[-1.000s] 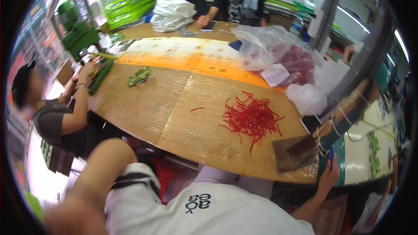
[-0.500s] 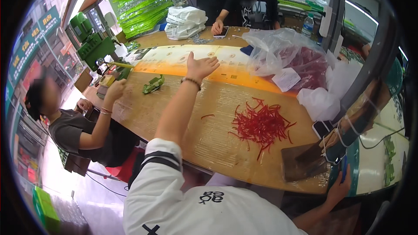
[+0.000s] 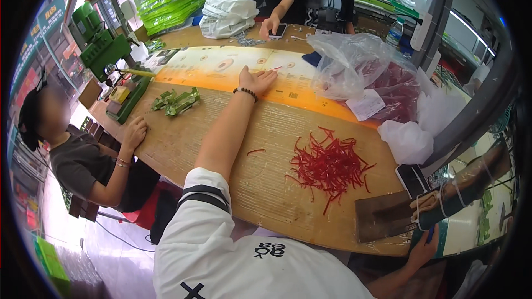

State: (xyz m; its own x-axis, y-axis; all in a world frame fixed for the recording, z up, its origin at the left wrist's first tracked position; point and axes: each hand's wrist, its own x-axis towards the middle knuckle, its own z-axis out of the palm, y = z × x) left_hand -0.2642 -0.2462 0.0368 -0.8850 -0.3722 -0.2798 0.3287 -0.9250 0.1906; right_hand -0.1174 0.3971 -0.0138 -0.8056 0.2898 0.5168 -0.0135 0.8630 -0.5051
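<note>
My left hand (image 3: 257, 81) reaches far over the table, palm up with the fingers stretched out, above or on the orange-and-white printed sheet (image 3: 221, 84). A thin red strip (image 3: 272, 68) shows just beyond its fingertips; whether it touches them is unclear. A beaded bracelet circles that wrist. Low at the right edge, my right hand (image 3: 424, 252) is closed around a slim blue object (image 3: 431, 233), mostly hidden. Nearer me on the brown table lies a loose pile of red strips (image 3: 331, 164), with one single strip (image 3: 256, 151) to its left.
Green metal parts (image 3: 176, 101) lie by a green bench press (image 3: 102, 50). Clear bags with dark red contents (image 3: 388, 86) sit at right, near a strapped wooden block (image 3: 388, 216). A seated person (image 3: 91, 169) is at left; another person's hand (image 3: 270, 26) touches a phone.
My left hand has come down toward the printed sheet, and a red strip now shows past its fingers. The left person's raised hand has dropped to the table edge. My view has shifted slightly.
</note>
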